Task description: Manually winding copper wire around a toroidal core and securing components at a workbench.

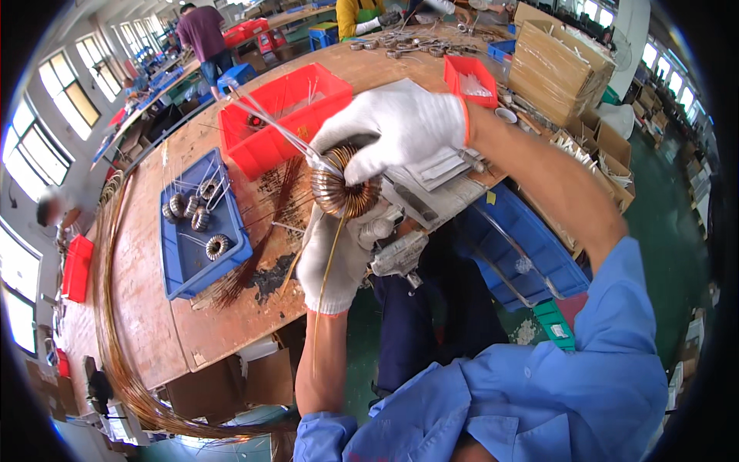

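A toroidal coil (329, 192), a ring core wound with copper wire, is held up over the table's front edge. My right hand (404, 127), in a white glove, is closed on its upper side, with the thumb at the central hole. From below, my gloved left hand (332, 266) grips the coil's underside; its fingertips are partly hidden behind the ring. A long copper wire (329, 296) hangs from the coil past my left wrist. Pale leads (273, 123) stick out to the upper left. Just below the coil, a metal clamp-like fixture (400, 252) sits at the table edge.
A blue tray (171, 266) with several wound coils lies to the left. Behind the coil stands a red bin (242, 158); a smaller red bin (471, 98) is farther right. Long copper wires (108, 308) bend along the left table edge. A large carton (554, 73) stands back right.
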Motion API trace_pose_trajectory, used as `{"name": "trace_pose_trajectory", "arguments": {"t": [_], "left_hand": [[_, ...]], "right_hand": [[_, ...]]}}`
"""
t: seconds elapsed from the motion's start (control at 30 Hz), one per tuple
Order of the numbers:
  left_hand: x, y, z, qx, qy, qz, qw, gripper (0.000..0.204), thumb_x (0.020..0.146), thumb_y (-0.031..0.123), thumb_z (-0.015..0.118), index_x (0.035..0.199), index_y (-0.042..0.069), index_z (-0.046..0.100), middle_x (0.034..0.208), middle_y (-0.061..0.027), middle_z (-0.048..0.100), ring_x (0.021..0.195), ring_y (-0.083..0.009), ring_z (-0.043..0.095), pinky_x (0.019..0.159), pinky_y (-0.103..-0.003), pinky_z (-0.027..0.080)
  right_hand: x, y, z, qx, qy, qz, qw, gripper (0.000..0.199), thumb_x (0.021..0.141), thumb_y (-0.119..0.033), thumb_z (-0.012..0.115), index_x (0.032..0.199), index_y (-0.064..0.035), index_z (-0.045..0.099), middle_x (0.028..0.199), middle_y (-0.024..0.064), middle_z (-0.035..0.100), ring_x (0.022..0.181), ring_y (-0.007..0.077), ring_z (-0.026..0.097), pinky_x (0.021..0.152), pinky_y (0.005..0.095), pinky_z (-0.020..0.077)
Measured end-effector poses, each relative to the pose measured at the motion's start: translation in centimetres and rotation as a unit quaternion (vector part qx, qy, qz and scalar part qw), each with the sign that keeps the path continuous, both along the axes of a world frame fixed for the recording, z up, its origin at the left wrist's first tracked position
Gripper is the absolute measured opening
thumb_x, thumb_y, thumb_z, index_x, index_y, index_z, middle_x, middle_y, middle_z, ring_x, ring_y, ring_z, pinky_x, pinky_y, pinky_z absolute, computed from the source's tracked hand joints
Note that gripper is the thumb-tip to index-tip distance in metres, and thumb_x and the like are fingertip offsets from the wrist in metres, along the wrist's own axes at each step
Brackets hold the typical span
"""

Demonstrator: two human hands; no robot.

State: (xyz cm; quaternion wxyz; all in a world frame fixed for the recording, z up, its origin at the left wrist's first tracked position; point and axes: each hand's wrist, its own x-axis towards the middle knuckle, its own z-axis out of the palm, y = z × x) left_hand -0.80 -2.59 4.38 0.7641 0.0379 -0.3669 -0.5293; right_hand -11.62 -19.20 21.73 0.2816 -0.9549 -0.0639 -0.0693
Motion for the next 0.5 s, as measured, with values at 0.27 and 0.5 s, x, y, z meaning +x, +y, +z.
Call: {"name": "trace_pose_trajectory", "arguments": {"t": [0.27, 0.5], "left_hand": [[-2.0, -1.9, -1.1, 0.019, 0.081, 0.115, 0.990, 0.070, 0.104, 0.020, 0.073, 0.159, 0.001, 0.036, 0.154, -0.0231, 0.052, 0.134, -0.0406, 0.063, 0.104, -0.044, 0.063], [-1.1, -3.1, 0.0, -0.028, 0.096, 0.102, 0.990, 0.062, 0.110, 0.021, 0.063, 0.161, 0.001, 0.035, 0.160, -0.0234, 0.045, 0.146, -0.0380, 0.052, 0.124, -0.047, 0.049]], "right_hand": [[3.3, -0.5, 3.0, 0.000, 0.101, 0.033, 0.994, 0.047, 0.086, -0.012, 0.081, 0.128, 0.0049, 0.071, 0.122, 0.0168, 0.076, 0.112, 0.0240, 0.073, 0.099, 0.0380, 0.0581], [4.6, -0.2, 5.6, -0.047, 0.125, -0.015, 0.991, 0.048, 0.090, -0.021, 0.083, 0.130, 0.0028, 0.070, 0.115, 0.0153, 0.078, 0.096, 0.0194, 0.075, 0.075, 0.0327, 0.0626]]}}
